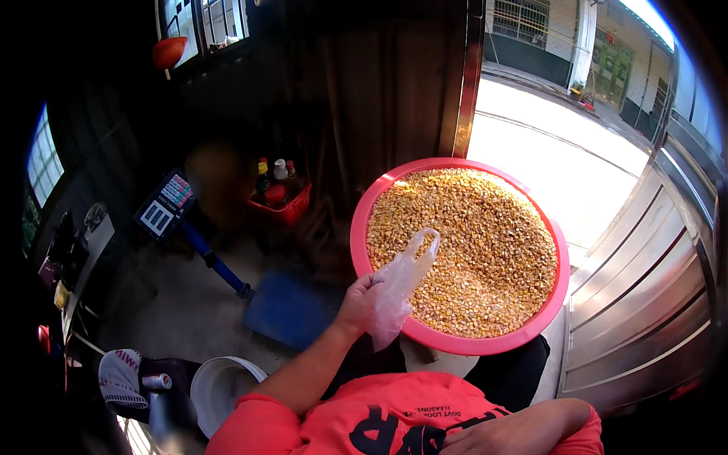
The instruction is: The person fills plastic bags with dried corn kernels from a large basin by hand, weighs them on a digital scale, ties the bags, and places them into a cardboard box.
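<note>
My left hand (pixel 359 305) is closed on a thin, clear plastic bag (pixel 402 282), pinched at its left side. The bag hangs limp, its loop handle over the near left part of a wide pink basin (pixel 560 277). Yellow corn kernels (pixel 478 250) fill the basin nearly to the rim. The basin stands in front of me, its near edge by my knees. My right hand (pixel 485 438) lies against the front of my red shirt, away from the corn, with its fingers stretched out and partly cut off by the lower edge. It holds nothing that I can see.
On the floor to the left is a blue platform scale (pixel 288 309) with its display (pixel 165 206) on a post. Behind it stands a red basket (pixel 292 208) of bottles. A white bucket (pixel 220 387) is near my left elbow. A metal door (pixel 637 296) bounds the right side.
</note>
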The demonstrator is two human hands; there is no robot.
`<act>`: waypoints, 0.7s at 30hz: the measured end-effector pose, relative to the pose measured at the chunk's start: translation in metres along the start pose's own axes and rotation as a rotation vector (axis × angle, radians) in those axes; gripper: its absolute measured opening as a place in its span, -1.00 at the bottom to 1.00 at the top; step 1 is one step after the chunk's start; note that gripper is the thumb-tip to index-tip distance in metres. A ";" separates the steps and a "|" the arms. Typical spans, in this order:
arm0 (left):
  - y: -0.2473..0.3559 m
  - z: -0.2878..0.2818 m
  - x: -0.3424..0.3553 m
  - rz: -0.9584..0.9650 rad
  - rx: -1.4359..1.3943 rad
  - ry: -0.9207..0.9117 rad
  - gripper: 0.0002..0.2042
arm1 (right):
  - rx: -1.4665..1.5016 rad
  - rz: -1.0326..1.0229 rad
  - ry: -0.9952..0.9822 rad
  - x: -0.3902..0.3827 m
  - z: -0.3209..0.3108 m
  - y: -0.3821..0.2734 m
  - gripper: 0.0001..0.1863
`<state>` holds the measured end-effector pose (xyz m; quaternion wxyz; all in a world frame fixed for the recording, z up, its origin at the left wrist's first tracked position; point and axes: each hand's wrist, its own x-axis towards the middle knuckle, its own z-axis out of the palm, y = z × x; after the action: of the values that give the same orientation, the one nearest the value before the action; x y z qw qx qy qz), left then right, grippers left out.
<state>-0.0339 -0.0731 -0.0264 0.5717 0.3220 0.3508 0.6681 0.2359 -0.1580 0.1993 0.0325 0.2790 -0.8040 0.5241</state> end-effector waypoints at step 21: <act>-0.003 0.007 -0.003 0.070 0.177 0.009 -0.84 | -0.329 -0.285 1.353 -0.009 0.012 0.004 -0.79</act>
<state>-0.0257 -0.0749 -0.0253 0.5158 0.3801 0.3996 0.6556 0.2447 -0.1630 0.1875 0.6345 -0.0136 -0.6318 0.4451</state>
